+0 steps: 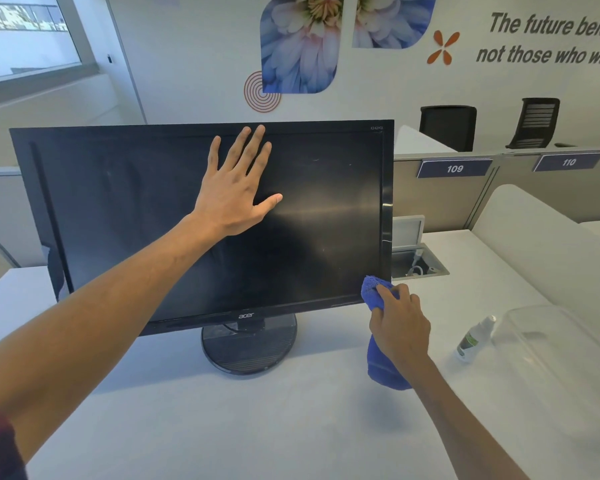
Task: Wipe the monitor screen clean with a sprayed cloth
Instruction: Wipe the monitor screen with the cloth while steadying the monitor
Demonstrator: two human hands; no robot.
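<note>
Monitor [201, 220] upright on desk [222, 427]. Left hand [234, 194] flat on screen, fingers spread, steadying. Right hand [399, 327] clamped on blue cloth [383, 368] at lower right corner. Streaks on right side; wiping likely partway, most of screen left.

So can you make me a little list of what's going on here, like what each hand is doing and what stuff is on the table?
left hand: open, fingers spread, in front of the upper middle of the Acer monitor
right hand: grips a blue cloth at the screen's lower right corner
screen: dark, off
spray bottle: on the white table, right of the cloth
clear plastic container: right of the bottle
</note>
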